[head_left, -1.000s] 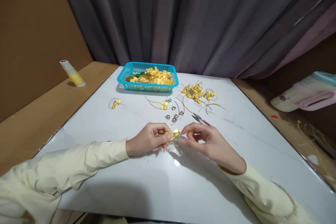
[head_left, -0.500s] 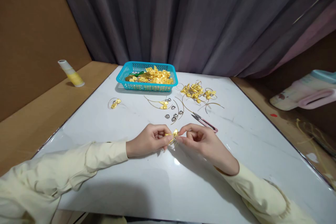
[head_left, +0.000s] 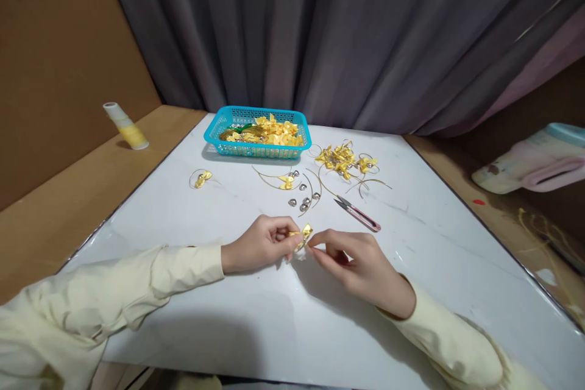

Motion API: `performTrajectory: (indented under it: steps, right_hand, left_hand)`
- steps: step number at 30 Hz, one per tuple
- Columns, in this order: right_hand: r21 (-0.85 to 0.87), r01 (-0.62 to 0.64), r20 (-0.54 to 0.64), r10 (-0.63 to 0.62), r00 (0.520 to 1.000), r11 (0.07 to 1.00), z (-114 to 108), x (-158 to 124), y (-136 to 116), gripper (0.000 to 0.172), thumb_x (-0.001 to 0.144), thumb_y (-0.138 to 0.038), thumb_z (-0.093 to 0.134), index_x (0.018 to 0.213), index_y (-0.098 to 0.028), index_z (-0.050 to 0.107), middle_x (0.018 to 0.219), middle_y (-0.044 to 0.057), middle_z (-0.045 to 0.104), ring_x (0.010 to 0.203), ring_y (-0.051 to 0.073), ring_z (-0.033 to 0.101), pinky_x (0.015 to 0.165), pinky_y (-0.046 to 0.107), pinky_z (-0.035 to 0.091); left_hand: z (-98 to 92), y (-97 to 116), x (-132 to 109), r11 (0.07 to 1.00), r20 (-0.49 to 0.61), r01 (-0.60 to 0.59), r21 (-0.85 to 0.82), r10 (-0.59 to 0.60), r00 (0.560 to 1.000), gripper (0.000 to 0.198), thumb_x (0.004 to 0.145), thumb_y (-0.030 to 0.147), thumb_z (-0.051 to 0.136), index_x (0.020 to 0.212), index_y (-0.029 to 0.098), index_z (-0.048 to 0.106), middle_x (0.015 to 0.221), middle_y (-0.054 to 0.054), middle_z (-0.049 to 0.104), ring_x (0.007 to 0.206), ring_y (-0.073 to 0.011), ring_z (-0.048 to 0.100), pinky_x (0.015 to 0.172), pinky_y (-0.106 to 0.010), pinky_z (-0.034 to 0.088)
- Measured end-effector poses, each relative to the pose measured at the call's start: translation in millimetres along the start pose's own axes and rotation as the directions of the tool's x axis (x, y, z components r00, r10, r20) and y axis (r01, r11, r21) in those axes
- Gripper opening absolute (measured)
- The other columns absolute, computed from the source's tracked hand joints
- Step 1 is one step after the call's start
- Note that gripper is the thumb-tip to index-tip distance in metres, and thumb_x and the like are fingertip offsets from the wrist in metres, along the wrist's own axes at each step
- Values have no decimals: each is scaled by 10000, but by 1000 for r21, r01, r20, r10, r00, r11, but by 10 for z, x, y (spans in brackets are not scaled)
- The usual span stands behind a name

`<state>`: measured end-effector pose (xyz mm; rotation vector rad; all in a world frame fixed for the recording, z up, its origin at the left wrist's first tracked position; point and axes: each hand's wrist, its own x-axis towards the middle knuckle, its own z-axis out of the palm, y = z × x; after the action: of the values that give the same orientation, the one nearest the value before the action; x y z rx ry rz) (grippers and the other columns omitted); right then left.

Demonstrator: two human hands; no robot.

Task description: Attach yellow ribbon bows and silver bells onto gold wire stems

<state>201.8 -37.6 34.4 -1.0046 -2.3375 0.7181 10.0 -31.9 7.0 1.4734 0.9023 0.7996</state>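
the right hand (head_left: 365, 262) sits lower than 1 second ago, leaving the scissors (head_left: 359, 215) fully uncovered. the left hand (head_left: 260, 244) pinches a yellow bow (head_left: 307, 232) over the white table (head_left: 219, 323); the right hand is narrowed beside it, whether gripping anything i cannot tell.

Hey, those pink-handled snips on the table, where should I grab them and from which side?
Best, I'd say, by the pink handle of the snips, coming from the near right with the right hand. They lie flat and slanted: the handle end points right and toward you, while the dark blades point left and away.
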Motion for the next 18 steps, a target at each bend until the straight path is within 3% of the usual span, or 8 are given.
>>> performTrajectory:
  steps: [5, 11, 15, 18]
  right_hand:
    - [-159, 152, 23, -150, 988, 976, 28, -16, 32, 189, 864, -169, 426, 813, -144, 606, 551, 3, 533, 461, 83, 409, 479, 203, 304]
    - [-370, 232, 65, -224, 972, 900, 52, -28, 85, 271, 873, -145, 371, 783, -129, 626, 538, 26, 522, 460, 102, 411, 484, 237, 274]
    - [-310, 269, 65, -262, 963, 912, -24, -26, 44, 240, 866, -209, 428, 762, -146, 634, 480, -5, 468, 432, 93, 380, 466, 237, 265]
    - [-157, 171, -85, -186, 979, 973, -122, -2, 33, 228, 862, -250, 466, 721, -151, 616, 484, -4, 486, 430, 86, 381, 468, 230, 311]
  left_hand:
    - [-1, 3, 1, 1000, -8, 9, -24, -10, 1000, 228, 796, 324, 562, 688, 126, 525, 529, 23, 529, 462, -65, 452, 439, -166, 357]
    - [4, 11, -3, 992, 11, 65, -109, -64, 998, 274, 805, 379, 561, 699, 132, 505, 511, 38, 511, 370, -28, 330, 361, -157, 261]
    - [4, 17, -1, 987, 12, 69, -142, -68, 998, 318, 792, 424, 570, 699, 128, 498, 524, 31, 519, 362, -23, 328, 352, -155, 243]
    - [1, 20, 3, 987, 14, 58, -153, -56, 998, 320, 787, 425, 578, 699, 127, 503, 529, 28, 523, 360, -22, 331, 351, -156, 240]
